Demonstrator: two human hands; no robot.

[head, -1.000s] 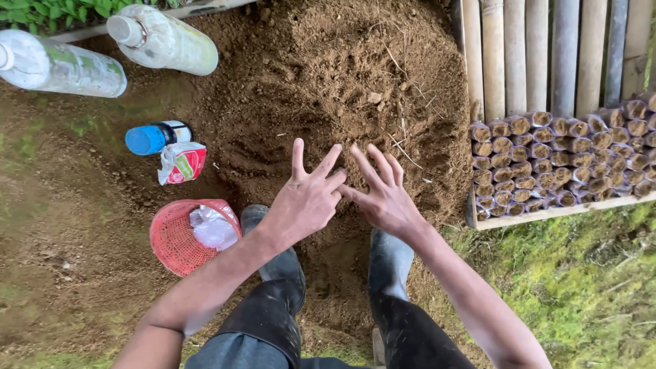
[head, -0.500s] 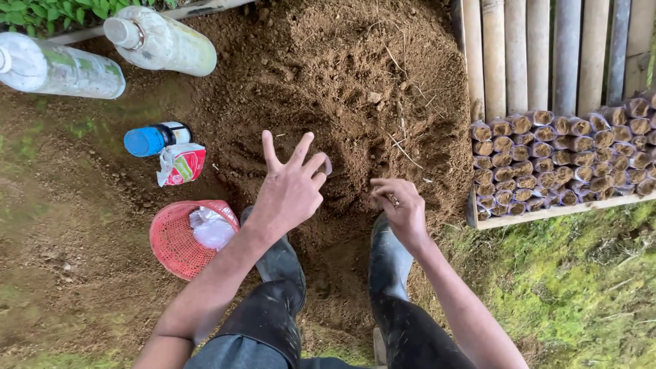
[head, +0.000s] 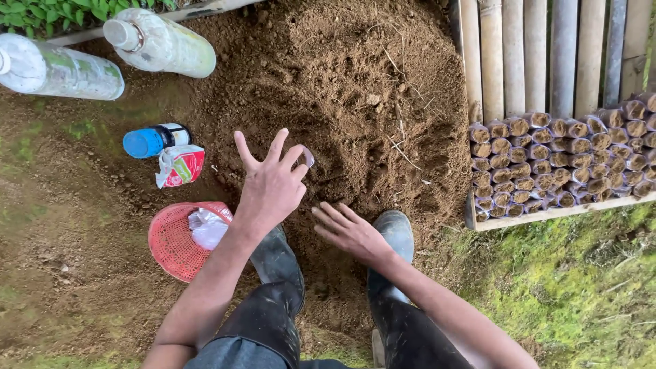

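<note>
Head view, looking down at a soil heap (head: 342, 89). Left hand (head: 270, 188) is raised over the heap's near edge, three fingers spread, thumb and forefinger pinching a small clear plastic sleeve (head: 307, 158) at its rim. Right hand (head: 352, 232) is open, fingers spread and pointing left, holding nothing, just above the soil beside a dark rubber boot (head: 395, 236). Red mesh basket (head: 179, 239) containing clear plastic lies left of the forearm. Beyond it: a blue-capped bottle (head: 156, 139), a crumpled packet (head: 180, 166), two large plastic bottles (head: 164, 41). Soil-filled sleeves (head: 560, 160) fill a wooden tray at right.
</note>
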